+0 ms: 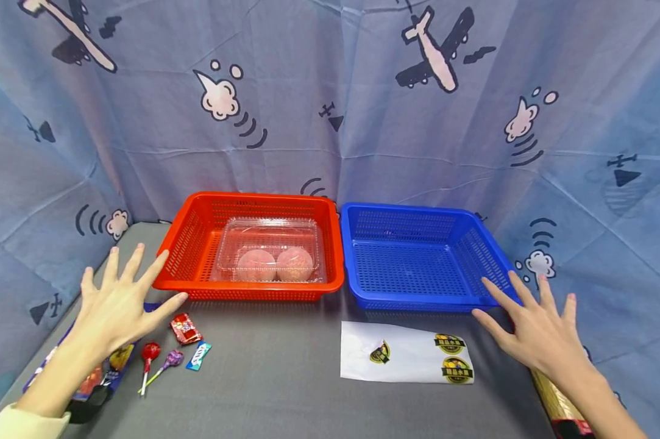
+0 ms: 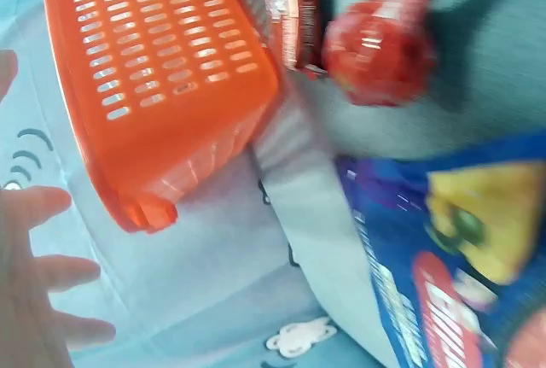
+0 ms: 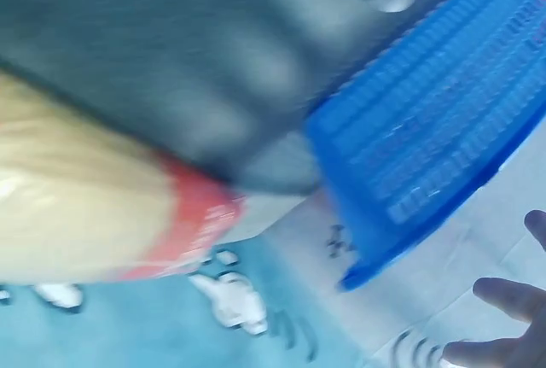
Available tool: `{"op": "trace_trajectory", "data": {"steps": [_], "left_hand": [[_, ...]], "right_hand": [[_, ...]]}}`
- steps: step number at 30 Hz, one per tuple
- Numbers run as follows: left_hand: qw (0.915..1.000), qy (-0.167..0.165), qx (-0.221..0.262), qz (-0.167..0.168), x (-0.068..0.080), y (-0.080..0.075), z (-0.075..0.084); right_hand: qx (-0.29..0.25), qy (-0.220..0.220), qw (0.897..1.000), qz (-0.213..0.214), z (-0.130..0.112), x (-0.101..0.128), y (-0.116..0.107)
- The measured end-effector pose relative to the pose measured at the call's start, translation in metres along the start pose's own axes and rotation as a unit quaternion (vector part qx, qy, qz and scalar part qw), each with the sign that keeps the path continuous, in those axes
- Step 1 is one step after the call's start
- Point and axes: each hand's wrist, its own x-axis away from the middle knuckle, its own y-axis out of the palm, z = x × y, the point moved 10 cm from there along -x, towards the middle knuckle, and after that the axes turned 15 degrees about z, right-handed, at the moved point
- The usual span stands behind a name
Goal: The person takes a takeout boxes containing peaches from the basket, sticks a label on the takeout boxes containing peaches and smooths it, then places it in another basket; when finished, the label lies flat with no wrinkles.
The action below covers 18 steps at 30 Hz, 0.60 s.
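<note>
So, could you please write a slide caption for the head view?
Two open hands, left hand and right hand, hover beside a red basket and blue basket.

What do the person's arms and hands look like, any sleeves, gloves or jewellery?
Both are bare: the left hand and right hand show no gloves, rings or watch. A pale cream sleeve cuff shows on the left forearm; the right forearm shows no sleeve.

A makeshift recording booth rather than a lived-in room: a blue cloth backdrop (image 1: 330, 91) printed with cartoon aeroplanes and clouds hangs on three sides of a grey worktop (image 1: 286, 378), on which a red perforated plastic basket (image 1: 192, 244) and a blue perforated plastic basket (image 1: 417, 299) stand side by side like sorting props.
</note>
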Motion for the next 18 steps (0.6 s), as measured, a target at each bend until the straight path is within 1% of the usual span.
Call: {"op": "trace_trajectory", "data": {"steps": [2,4,6,10,13,18], "left_hand": [[1.0,0.002,0.008,0.001,-0.008,0.002,0.004],[0.9998,-0.001,0.02,-0.004,-0.016,0.006,0.008],[0.9992,-0.012,0.037,-0.012,-0.023,0.011,0.009],[0.9971,-0.033,0.062,-0.027,-0.036,0.023,0.01],[0.9945,-0.046,0.082,-0.046,-0.043,0.034,0.009],[0.9892,-0.069,0.102,-0.079,-0.049,0.053,0.004]], "right_hand": [[-0.007,-0.014,1.0,0.003,-0.015,-0.009,-0.002],[-0.017,-0.024,1.0,-0.003,-0.032,-0.019,-0.002],[-0.033,-0.036,0.999,0.001,-0.051,-0.029,-0.004],[-0.073,-0.054,0.996,-0.015,-0.089,-0.049,-0.002],[-0.097,-0.066,0.992,-0.037,-0.117,-0.065,0.004],[-0.127,-0.093,0.986,-0.059,-0.163,-0.091,0.011]]}}
